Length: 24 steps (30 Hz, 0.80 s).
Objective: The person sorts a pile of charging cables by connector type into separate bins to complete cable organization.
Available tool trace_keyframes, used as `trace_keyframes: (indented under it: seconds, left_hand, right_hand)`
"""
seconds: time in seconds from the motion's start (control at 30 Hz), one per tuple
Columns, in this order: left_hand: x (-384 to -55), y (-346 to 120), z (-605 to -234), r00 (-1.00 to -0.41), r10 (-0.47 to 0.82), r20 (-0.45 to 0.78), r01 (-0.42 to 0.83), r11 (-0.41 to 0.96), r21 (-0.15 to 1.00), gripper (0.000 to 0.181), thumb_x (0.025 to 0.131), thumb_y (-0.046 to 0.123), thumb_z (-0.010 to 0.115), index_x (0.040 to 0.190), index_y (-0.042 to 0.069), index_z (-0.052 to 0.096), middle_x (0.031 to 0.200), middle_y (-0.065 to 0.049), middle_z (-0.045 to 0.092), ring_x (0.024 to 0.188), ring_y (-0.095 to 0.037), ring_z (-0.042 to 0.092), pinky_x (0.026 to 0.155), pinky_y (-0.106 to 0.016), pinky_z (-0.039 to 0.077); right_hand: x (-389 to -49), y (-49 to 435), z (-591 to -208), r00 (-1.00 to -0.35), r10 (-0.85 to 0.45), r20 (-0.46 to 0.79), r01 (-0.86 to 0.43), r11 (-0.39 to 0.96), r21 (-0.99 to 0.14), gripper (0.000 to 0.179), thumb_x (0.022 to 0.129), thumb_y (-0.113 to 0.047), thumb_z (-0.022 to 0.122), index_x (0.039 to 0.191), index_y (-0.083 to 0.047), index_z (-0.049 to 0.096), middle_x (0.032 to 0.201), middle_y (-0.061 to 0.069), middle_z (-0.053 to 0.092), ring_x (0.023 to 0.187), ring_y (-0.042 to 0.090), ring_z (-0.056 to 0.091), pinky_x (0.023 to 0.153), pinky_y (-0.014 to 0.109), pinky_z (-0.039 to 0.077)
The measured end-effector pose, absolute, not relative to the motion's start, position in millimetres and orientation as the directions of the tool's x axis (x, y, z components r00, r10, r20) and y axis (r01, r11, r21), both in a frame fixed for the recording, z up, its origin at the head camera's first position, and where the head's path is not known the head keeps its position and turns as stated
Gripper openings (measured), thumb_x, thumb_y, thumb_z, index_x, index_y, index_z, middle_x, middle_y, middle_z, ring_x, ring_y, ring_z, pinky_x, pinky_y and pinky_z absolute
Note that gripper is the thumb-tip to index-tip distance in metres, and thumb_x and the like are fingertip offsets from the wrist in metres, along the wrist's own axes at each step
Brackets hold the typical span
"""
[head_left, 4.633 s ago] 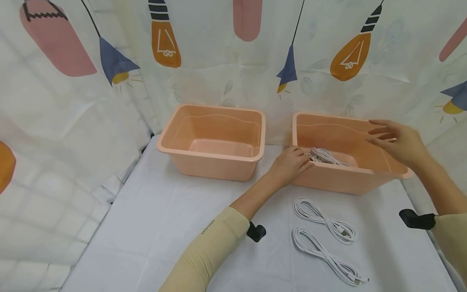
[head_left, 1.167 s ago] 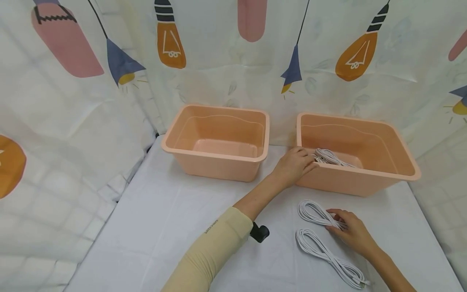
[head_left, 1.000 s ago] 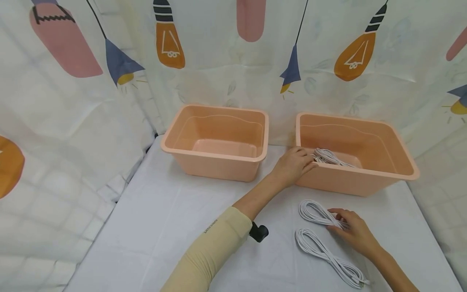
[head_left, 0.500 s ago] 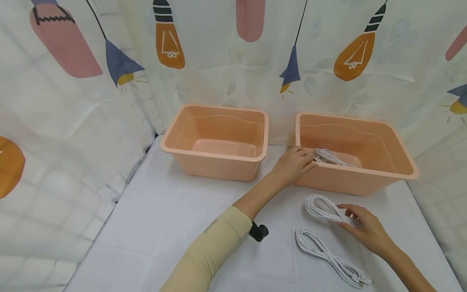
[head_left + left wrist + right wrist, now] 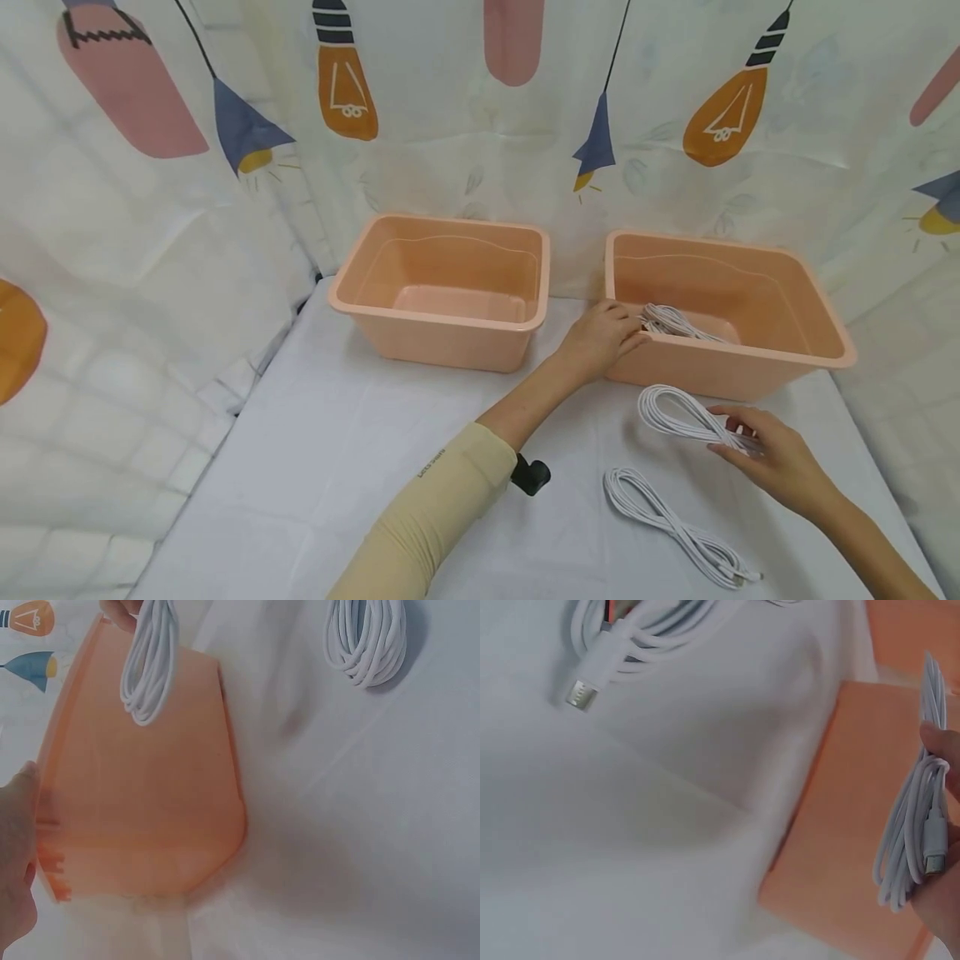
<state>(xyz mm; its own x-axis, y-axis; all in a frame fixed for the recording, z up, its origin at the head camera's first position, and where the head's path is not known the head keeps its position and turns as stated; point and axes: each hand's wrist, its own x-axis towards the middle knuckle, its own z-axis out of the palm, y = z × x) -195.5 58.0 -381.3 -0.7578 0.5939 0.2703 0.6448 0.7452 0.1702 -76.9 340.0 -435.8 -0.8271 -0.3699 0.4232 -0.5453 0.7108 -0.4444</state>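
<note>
My right hand (image 5: 783,458) pinches a coiled white USB cable (image 5: 675,417) at its tied end, lifted off the table in front of the right-hand peach plastic bin (image 5: 720,365). The right wrist view shows this cable's metal plug (image 5: 934,862) beside the fingers. With its fingers over the rim, my left hand (image 5: 600,337) grips that bin at its near left corner; its fingertips are partly hidden behind the rim. Inside the bin lies a white cable bundle (image 5: 675,322). A second coiled white cable (image 5: 671,527) rests on the table.
A second peach bin (image 5: 442,333) stands to the left, with only its bare floor showing inside. White cloth (image 5: 375,467) covers the table. A patterned curtain (image 5: 465,117) hangs close behind both bins.
My right hand, earlier above the bin, came down to the upper table cable, took hold of it and has raised it toward the bin, slightly rightward. My left hand stays on the rim.
</note>
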Motion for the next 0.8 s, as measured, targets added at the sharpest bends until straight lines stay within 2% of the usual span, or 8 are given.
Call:
trace_keyframes:
  seconds: [0.43, 0.67, 0.8]
  left_hand:
    - [-197.5, 58.3, -383.1, -0.751, 0.600, 0.276, 0.655, 0.732, 0.190, 0.031, 0.110, 0.038, 0.056, 0.114, 0.016, 0.078, 0.121, 0.002, 0.074, 0.133, -0.019, 0.059, 0.117, -0.025, 0.042]
    - [-197.8, 57.8, -383.9, -0.748, 0.598, 0.289, 0.660, 0.717, 0.224, 0.029, 0.110, 0.035, 0.058, 0.114, 0.015, 0.078, 0.120, 0.000, 0.074, 0.132, -0.020, 0.059, 0.116, -0.026, 0.042]
    - [-198.3, 57.5, -384.5, -0.743, 0.597, 0.304, 0.665, 0.710, 0.231, 0.028, 0.110, 0.034, 0.058, 0.113, 0.015, 0.078, 0.117, 0.000, 0.074, 0.131, -0.021, 0.060, 0.116, -0.026, 0.042]
  right_hand:
    - [-81.0, 351.0, -407.6, -0.822, -0.358, 0.443, -0.548, 0.710, -0.441, 0.060, 0.062, 0.007, 0.093, 0.116, -0.009, 0.072, 0.088, -0.013, 0.057, 0.079, -0.002, 0.045, 0.061, 0.016, 0.036]
    - [-90.0, 353.4, -390.8, -0.797, -0.373, 0.476, -0.579, 0.697, -0.423, 0.056, 0.062, 0.008, 0.093, 0.111, -0.009, 0.071, 0.086, -0.014, 0.057, 0.077, -0.004, 0.046, 0.062, 0.015, 0.037]
    - [-95.4, 355.9, -379.0, -0.797, -0.378, 0.472, -0.578, 0.702, -0.415, 0.055, 0.066, 0.006, 0.092, 0.114, -0.009, 0.070, 0.087, -0.014, 0.056, 0.074, -0.003, 0.044, 0.058, 0.016, 0.035]
